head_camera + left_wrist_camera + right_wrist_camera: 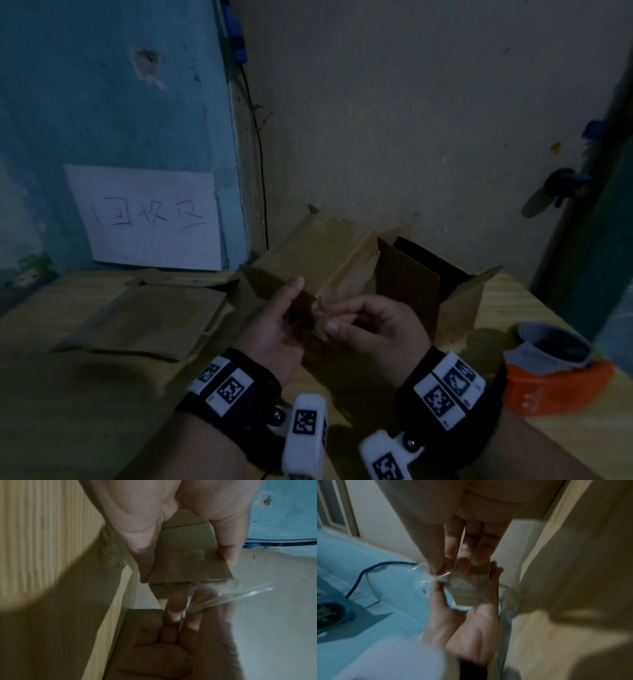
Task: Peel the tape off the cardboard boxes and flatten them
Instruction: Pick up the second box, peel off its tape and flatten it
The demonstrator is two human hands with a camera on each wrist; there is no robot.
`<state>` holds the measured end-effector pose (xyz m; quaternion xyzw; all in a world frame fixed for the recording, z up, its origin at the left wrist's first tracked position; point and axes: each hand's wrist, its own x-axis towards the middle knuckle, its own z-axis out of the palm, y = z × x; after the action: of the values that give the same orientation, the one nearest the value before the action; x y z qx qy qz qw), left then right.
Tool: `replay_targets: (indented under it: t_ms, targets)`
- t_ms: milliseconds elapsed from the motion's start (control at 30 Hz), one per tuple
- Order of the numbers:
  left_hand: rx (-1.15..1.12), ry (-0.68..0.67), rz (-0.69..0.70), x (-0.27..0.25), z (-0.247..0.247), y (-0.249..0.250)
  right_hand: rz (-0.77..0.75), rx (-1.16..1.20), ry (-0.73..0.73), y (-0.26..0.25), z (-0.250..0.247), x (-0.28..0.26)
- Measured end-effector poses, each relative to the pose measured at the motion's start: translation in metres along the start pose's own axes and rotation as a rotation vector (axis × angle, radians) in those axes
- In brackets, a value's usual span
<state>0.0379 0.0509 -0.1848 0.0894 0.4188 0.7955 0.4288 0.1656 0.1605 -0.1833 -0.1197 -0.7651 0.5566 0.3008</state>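
Your left hand (274, 329) grips the box (329, 260) flap; your right hand (373, 322) pinches the tape (228, 595). Pulled too sharply, it may tear.

Left hand (274, 329) and right hand (373, 325): bare, forearms unsleeved. Each wrist: black band (239, 387) carrying white tags printed with black square-pattern markers. Beneath each band: white camera housing (305, 431), one marker on its face, joined by a silver screw (279, 415).
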Motion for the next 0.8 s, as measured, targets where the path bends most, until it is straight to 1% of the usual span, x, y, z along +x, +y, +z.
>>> replay_targets:
  t_ms: [67,100,233,333,567,667,733,800]
  targets:
    - [0.038,0.003,-0.019,0.001,-0.002,0.000,-0.016,-0.027,-0.048,0.000,0.003,-0.001]
    - [0.040,-0.001,-0.024,0.001,-0.002,0.000,-0.013,-0.046,-0.041,0.002,0.002,0.000]
    - [-0.037,0.007,-0.001,0.002,-0.001,0.000,-0.033,-0.102,0.099,0.008,-0.004,0.006]
    - [-0.039,-0.007,-0.003,-0.001,0.003,0.000,-0.045,-0.194,0.175,0.009,-0.007,0.007]
    - [-0.023,-0.020,0.020,0.001,0.000,-0.002,0.099,-0.139,0.388,0.006,-0.009,0.009]
    - [0.015,-0.027,0.051,0.002,0.001,-0.002,0.072,-0.103,0.362,0.009,-0.011,0.010]
    - [0.035,-0.022,0.078,0.002,0.000,-0.002,0.053,-0.070,0.308,0.010,-0.012,0.010]
    - [0.044,0.001,0.097,0.002,-0.002,-0.001,0.066,-0.001,0.252,0.011,-0.012,0.010]
